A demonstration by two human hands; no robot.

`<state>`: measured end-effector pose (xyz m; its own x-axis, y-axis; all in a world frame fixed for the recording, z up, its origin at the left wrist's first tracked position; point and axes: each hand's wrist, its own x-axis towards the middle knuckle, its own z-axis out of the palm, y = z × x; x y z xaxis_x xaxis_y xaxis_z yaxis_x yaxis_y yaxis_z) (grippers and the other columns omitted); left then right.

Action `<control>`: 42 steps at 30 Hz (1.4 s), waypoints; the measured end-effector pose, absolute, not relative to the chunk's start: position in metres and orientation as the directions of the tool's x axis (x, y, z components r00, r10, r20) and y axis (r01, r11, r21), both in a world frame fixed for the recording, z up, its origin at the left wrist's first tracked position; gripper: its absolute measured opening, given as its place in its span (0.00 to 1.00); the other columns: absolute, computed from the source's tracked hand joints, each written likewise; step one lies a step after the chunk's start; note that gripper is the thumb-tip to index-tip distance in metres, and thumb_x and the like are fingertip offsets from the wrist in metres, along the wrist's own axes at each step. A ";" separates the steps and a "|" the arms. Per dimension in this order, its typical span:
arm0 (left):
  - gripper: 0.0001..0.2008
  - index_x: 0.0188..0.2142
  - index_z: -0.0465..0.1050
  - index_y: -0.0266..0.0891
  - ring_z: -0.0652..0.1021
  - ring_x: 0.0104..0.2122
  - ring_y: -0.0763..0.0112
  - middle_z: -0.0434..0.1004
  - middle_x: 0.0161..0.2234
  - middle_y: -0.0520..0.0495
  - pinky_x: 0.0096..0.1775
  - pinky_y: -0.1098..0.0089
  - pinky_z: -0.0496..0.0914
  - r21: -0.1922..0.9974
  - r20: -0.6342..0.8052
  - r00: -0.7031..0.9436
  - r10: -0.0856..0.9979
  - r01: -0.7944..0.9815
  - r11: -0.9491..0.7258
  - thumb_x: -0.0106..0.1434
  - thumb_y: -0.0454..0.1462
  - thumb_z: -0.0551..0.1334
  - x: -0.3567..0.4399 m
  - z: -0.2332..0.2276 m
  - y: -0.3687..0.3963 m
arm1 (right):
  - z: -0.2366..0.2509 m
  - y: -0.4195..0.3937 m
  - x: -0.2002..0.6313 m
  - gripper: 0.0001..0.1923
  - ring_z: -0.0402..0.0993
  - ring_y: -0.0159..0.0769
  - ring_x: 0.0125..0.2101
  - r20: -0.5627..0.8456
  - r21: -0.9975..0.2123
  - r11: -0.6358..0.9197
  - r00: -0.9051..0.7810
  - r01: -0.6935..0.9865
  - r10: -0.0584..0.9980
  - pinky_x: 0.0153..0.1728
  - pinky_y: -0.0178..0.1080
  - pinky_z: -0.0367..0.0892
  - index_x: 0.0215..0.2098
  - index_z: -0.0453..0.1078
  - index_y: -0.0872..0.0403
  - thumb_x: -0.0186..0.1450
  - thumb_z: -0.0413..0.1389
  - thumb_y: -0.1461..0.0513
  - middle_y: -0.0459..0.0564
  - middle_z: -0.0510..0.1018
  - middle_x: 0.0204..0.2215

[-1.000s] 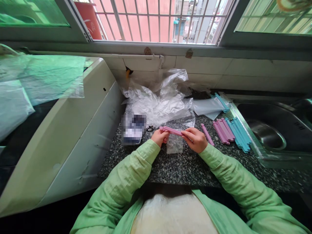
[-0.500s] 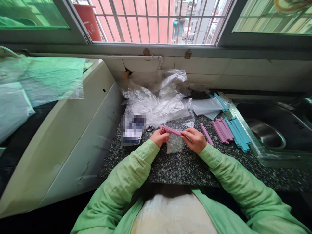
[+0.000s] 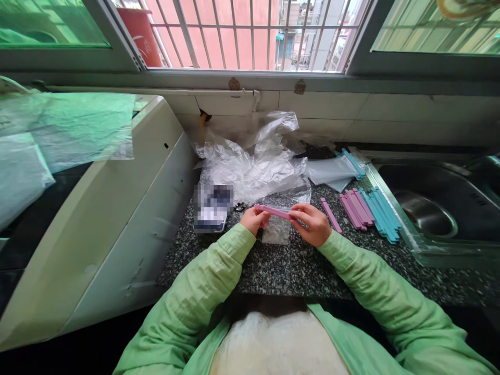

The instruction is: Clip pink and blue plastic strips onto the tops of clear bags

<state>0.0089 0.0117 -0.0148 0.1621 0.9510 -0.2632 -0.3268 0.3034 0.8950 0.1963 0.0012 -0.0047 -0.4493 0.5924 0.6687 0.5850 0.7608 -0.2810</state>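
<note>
Both hands hold a pink bag sealing clip [image 3: 275, 211] level above the counter. My left hand [image 3: 253, 220] pinches its left end, and my right hand [image 3: 311, 224] grips the right end between thumb and fingers. A small clear plastic bag [image 3: 275, 230] hangs below the clip, its top edge along it. To the right of my right hand lies a single pink clip [image 3: 331, 215]. Farther right are a group of pink clips [image 3: 356, 209] and a group of blue clips [image 3: 379, 214].
Crumpled clear plastic [image 3: 253, 161] lies behind my hands. Clear bags [image 3: 332, 172] with blue clips are at the back right. A blurred phone-like object [image 3: 213, 208] lies left of my hands. A metal sink [image 3: 420, 250] is on the right, a white panel [image 3: 128, 229] on the left.
The pink clip's two strips, slightly apart before, now look pressed together as one bar. The hanging bag has shifted a little to the left.
</note>
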 end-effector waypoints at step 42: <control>0.17 0.24 0.69 0.33 0.58 0.13 0.84 0.59 0.12 0.59 0.17 0.77 0.50 0.941 -0.240 0.141 0.960 -0.209 0.266 0.36 0.43 0.67 0.009 -0.020 0.013 | -0.009 0.002 0.193 0.07 0.70 0.33 0.30 0.650 -0.193 0.760 -0.500 0.620 0.573 0.32 0.35 0.69 0.35 0.69 0.57 0.61 0.50 0.65 0.52 0.74 0.29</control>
<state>0.0089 0.0135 -0.0199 0.1411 0.9605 -0.2400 -0.2088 0.2658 0.9412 0.1933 0.0015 -0.0086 -0.4997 0.5731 0.6495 0.6203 0.7601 -0.1934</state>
